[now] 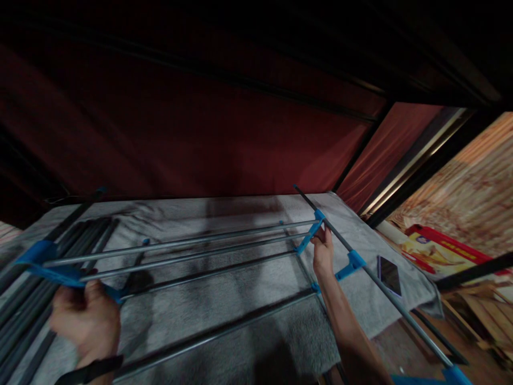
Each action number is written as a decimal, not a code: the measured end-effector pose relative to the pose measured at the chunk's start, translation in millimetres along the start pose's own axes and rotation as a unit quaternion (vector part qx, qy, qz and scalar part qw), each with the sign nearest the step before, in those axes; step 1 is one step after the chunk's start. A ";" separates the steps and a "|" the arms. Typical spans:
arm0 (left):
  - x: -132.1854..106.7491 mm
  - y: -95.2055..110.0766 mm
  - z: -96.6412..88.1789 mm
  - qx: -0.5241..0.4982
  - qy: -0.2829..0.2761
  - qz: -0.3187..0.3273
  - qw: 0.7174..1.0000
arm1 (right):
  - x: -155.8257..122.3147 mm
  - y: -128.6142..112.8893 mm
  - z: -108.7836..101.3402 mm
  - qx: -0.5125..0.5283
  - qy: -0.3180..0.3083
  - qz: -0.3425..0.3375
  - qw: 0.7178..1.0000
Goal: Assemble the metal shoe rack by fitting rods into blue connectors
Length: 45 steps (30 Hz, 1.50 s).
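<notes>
A partly joined rack frame of grey metal tubes (pixel 192 236) and blue plastic brackets stands over a grey cloth-covered surface. My left hand (pixel 86 315), with a dark band at the wrist, is closed around the lower edge of the left blue bracket (pixel 52 270); some of its fingers are hidden beneath. On the far side my right hand (pixel 324 254) grips the right blue bracket (pixel 308 239), which joins the cross tubes to a long slanting pole (pixel 336 232). Closer to me, another blue bracket (pixel 355 262) sits on that same pole. A lower tube (pixel 224 331) crosses in front.
A bundle of loose dark tubes (pixel 24 310) lies at the left. On the cloth (pixel 240 214) at the right rests a phone (pixel 388 274). A red and yellow box (pixel 444 251) and wooden pieces (pixel 476 310) are beyond the edge. Dark red fabric (pixel 224 144) hangs behind.
</notes>
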<state>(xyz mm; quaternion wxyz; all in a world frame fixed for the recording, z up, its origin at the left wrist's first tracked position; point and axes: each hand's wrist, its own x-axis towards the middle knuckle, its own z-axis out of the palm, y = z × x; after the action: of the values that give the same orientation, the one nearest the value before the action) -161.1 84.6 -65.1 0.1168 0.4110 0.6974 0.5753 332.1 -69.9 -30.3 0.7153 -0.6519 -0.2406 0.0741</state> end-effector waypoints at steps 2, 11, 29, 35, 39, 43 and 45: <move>2.3 -0.1 1.4 -0.011 0.004 0.005 1.000 | 1.0 0.7 -0.4 -0.006 -0.004 -0.008 1.000; -4.1 3.6 1.2 -0.109 -0.031 0.008 0.993 | 13.5 3.1 -16.1 0.028 -0.007 0.012 1.000; -14.6 -29.6 0.9 -0.049 -0.069 0.035 0.996 | -5.7 76.6 -22.7 -0.053 -0.037 0.094 0.993; -18.8 -28.0 4.6 -0.020 -0.066 0.033 0.997 | 12.7 75.8 -19.6 -0.106 -0.050 0.055 0.992; -16.8 -29.3 5.3 -0.001 -0.065 0.035 0.997 | 12.7 76.4 -18.2 -0.111 -0.057 0.043 0.991; -14.2 -27.6 5.1 0.037 -0.068 0.044 0.996 | 13.2 70.4 -14.5 -0.117 -0.048 0.046 0.991; -14.0 -26.1 5.0 0.035 -0.069 0.046 0.996 | 14.0 67.3 -12.3 -0.141 -0.049 0.043 0.988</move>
<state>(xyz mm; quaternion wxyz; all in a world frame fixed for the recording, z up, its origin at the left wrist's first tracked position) -160.5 78.2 -94.5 0.1240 0.4853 0.6880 0.5252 363.7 -65.7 -92.4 0.5998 -0.7516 -0.2549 0.1017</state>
